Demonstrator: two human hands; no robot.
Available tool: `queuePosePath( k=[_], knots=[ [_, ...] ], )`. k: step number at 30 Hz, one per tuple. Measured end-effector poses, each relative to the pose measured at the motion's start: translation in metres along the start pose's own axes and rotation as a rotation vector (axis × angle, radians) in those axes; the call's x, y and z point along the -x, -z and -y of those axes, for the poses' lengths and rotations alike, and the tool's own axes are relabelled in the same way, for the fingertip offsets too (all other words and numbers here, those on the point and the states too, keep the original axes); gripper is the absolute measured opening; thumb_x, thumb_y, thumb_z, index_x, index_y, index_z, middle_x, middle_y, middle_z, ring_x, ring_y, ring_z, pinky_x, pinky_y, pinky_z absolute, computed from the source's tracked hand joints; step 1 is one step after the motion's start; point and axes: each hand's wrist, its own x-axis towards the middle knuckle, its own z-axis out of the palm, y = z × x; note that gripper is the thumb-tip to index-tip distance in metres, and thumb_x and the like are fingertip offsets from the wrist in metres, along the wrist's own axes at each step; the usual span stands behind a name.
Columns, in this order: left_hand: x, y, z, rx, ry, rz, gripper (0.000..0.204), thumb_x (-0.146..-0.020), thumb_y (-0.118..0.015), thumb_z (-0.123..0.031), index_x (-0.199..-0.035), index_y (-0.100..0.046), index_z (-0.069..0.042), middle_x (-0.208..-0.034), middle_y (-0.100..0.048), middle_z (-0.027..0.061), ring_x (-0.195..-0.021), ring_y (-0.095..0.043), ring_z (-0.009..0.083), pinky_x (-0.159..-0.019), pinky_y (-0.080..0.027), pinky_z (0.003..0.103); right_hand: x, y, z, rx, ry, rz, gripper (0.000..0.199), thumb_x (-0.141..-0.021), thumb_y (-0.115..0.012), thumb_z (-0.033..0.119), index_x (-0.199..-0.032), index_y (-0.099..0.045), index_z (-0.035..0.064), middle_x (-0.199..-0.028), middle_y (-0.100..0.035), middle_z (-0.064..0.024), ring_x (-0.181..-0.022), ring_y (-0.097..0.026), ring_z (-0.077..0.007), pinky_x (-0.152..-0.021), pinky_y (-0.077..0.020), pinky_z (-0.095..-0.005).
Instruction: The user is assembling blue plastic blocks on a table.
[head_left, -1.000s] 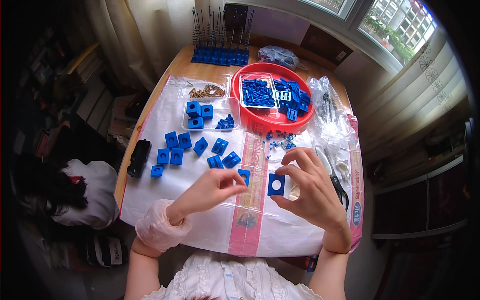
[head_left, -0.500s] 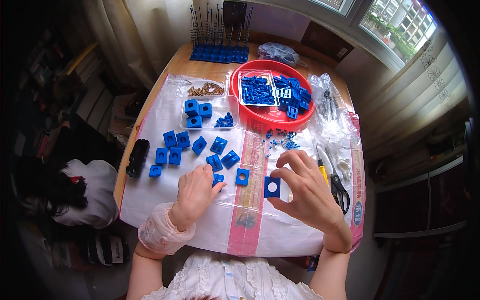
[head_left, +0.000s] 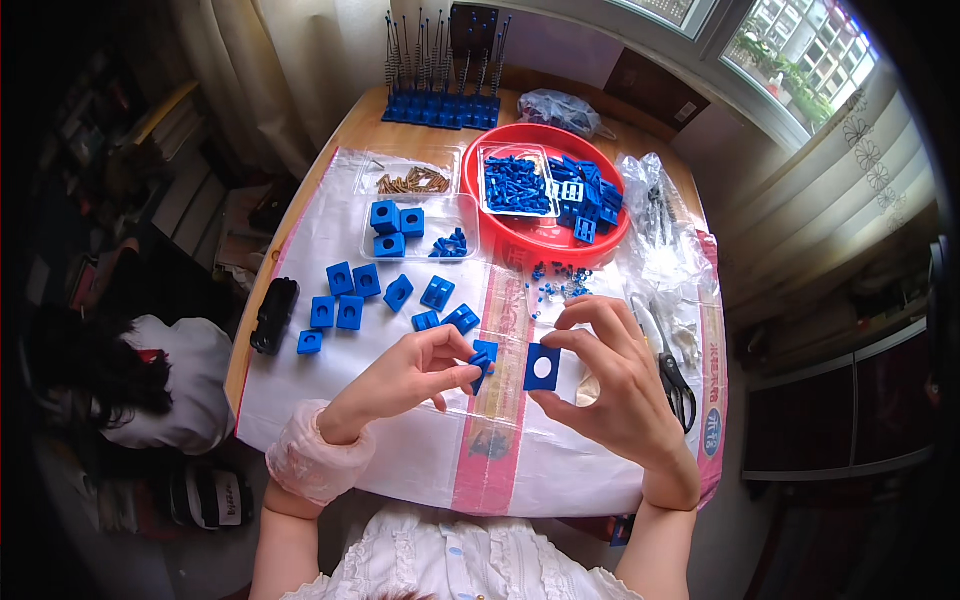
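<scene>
Between the thumb and fingers of my right hand (head_left: 615, 375) stands a blue square piece with a round hole (head_left: 541, 351), gripped by its upper and lower edges. My left hand (head_left: 400, 378) pinches a small blue plastic part (head_left: 479, 371) just left of it, and the two parts are apart. Another blue square piece (head_left: 487, 347) lies partly hidden behind the left-hand part. Beyond my left hand lie loose blue slotted blocks (head_left: 437, 292) and blue blocks with round holes (head_left: 349, 312).
A red basin (head_left: 510, 237) holds a tray of blue pegs (head_left: 518, 185) and blue frames (head_left: 590, 195). Clear trays with screws (head_left: 415, 181) and blue blocks (head_left: 385, 216) stand left of it. Small fittings (head_left: 563, 282), scissors (head_left: 678, 392), plastic bags (head_left: 655, 215) and a black case (head_left: 275, 315) lie around.
My left hand has picked up a blue part from the table and brought it right, close to the holed piece. The right hand keeps its hold, nearly in place.
</scene>
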Motion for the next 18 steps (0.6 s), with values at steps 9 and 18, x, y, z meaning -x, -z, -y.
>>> queuePosePath(
  k=[9, 18],
  knots=[
    [-0.019, -0.01, 0.024, 0.606, 0.141, 0.107, 0.038, -0.092, -0.065, -0.022, -0.123, -0.049, -0.008, -0.109, -0.064, 0.0092, -0.091, -0.063, 0.0089, -0.074, -0.055, 0.017, 0.0, 0.005, -0.006, 0.02, -0.008, -0.006, 0.038, -0.064, -0.08, 0.014, -0.096, -0.063, 0.0055, -0.105, -0.056, -0.0078, -0.106, -0.052, -0.0288, -0.088, -0.0434, -0.0409],
    [-0.019, -0.011, 0.024, 0.682, 0.152, 0.12, 0.044, -0.091, -0.066, -0.023, -0.126, -0.047, -0.005, -0.108, -0.058, 0.0062, -0.098, -0.059, 0.0098, -0.087, -0.051, 0.018, -0.002, -0.001, -0.007, 0.008, -0.006, 0.029, 0.038, -0.064, -0.08, 0.014, -0.097, -0.063, 0.0053, -0.105, -0.055, -0.0087, -0.108, -0.051, -0.0297, -0.092, -0.0417, -0.0419]
  ],
)
